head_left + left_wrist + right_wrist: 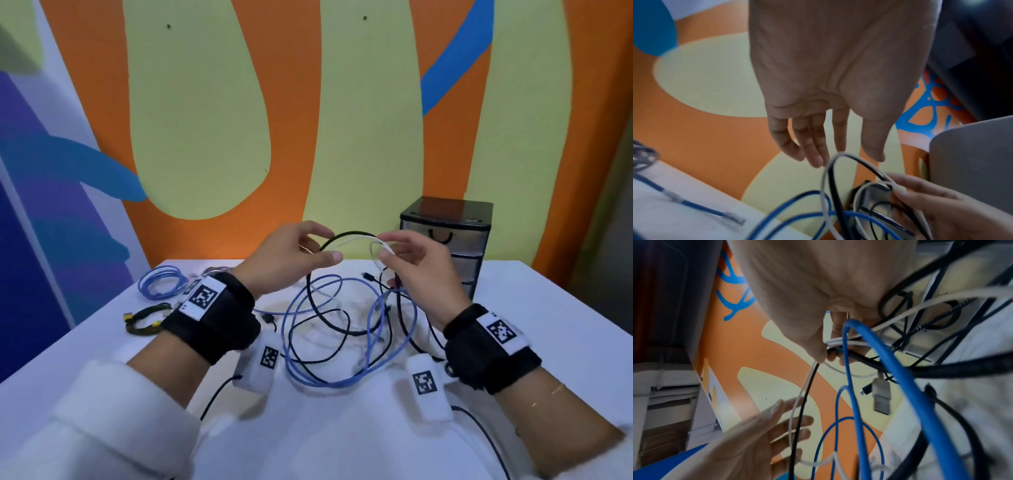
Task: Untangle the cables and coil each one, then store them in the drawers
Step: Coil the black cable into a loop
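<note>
A tangle of blue (342,380), black and white cables lies on the white table (548,325) in front of me. My right hand (385,246) holds part of it up, pinching a white cable (840,342) and a black cable (840,352) between thumb and fingers. From that pinch a black-and-white loop (352,234) arcs left to my left hand (329,244). That hand's fingers (818,146) are straight and relaxed, their tips right at the top of the loop (840,154) without gripping it. A blue cable (879,361) hangs over my right hand.
A small black drawer unit (448,236) with closed translucent drawers stands at the back right against the painted wall. A coiled blue cable (161,284) and a coiled black-and-yellow cable (147,320) lie at the left of the table. Loose plugs (881,395) dangle from the tangle.
</note>
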